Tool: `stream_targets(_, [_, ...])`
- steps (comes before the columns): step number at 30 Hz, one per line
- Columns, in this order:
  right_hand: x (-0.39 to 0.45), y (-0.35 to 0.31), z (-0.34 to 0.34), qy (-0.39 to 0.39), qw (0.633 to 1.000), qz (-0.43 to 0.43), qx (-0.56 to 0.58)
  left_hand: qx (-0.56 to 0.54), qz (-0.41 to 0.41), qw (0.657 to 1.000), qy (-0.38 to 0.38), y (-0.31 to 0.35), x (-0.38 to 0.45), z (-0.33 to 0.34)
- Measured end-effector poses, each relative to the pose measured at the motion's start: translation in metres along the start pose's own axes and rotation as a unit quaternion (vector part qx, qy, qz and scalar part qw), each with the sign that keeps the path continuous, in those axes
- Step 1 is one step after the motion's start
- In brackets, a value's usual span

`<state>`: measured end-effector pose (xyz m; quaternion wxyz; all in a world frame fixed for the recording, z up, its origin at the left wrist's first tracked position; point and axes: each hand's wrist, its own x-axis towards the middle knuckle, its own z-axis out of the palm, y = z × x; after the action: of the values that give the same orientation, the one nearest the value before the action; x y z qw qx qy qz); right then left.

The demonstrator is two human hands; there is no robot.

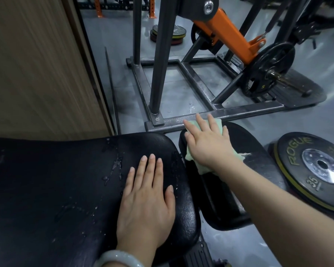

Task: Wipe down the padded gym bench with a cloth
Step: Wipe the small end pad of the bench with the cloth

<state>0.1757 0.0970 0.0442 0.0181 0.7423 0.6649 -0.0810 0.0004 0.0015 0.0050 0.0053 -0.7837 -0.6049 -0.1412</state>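
Note:
The black padded bench has a wide back pad at the lower left, spotted with water droplets, and a smaller seat pad to its right. My left hand rests flat on the right end of the wide pad, fingers straight. A pale green cloth lies on the far left part of the seat pad. My right hand presses down on the cloth with spread, straight fingers. Most of the cloth is hidden under that hand.
A grey steel machine frame with an orange arm and a loaded weight plate stands just beyond the bench. A black plate marked 35 lies on the floor at right. A wooden panel rises at left.

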Motion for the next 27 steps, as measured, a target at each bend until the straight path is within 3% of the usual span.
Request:
stream_targets(5, [-0.011,0.000,0.002,0.018,1.000,0.002,0.016,-0.007,0.002,1.000,0.002,-0.001,0.000,0.000])
stream_targets(15, [-0.122,0.044,0.018,0.052,0.998,0.027,-0.014,-0.006,0.000,1.000,0.006,0.000,-0.001,-0.001])
stream_targets(27, [0.005,0.084,-0.014,0.019,0.999,-0.004,0.036,-0.004,0.003,1.000,0.004,0.000,-0.001,0.000])
